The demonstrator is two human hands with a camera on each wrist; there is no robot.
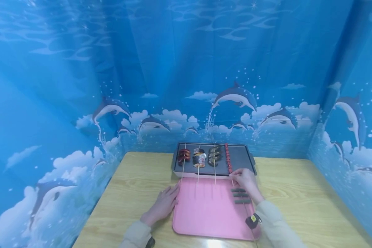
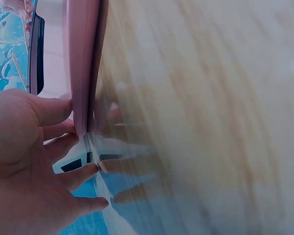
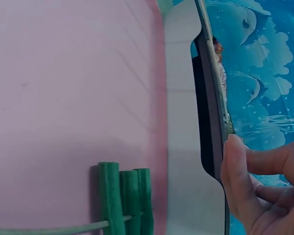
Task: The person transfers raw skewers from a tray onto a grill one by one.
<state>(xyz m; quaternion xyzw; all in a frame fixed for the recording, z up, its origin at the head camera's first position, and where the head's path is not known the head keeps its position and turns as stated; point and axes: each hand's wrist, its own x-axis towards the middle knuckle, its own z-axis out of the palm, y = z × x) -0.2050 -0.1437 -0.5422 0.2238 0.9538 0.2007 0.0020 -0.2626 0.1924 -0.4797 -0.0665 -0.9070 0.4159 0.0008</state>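
Note:
My right hand (image 1: 244, 179) pinches the bare lower end of a skewer of small red pieces (image 1: 227, 158) between thumb and fingertips. That skewer lies over the right half of the dark grill pan (image 1: 241, 155), its stick overhanging the front edge. At the left side of the pink tray (image 1: 201, 217), my left hand (image 1: 163, 202) touches the rim with thumb and fingers extended. The left wrist view shows its thumb (image 2: 56, 110) right at the tray's edge. A skewer of green pieces (image 3: 109, 196) lies on the tray's right side, below my right hand.
Three more skewers lie across the pan: dark red curled pieces (image 1: 184, 155), silvery fish-like chunks (image 1: 199, 159) and grey shrimp-like pieces (image 1: 215, 156). The pan stands behind the tray on a wood-grain table (image 1: 136, 179). A blue dolphin-print curtain (image 1: 173, 86) surrounds the table.

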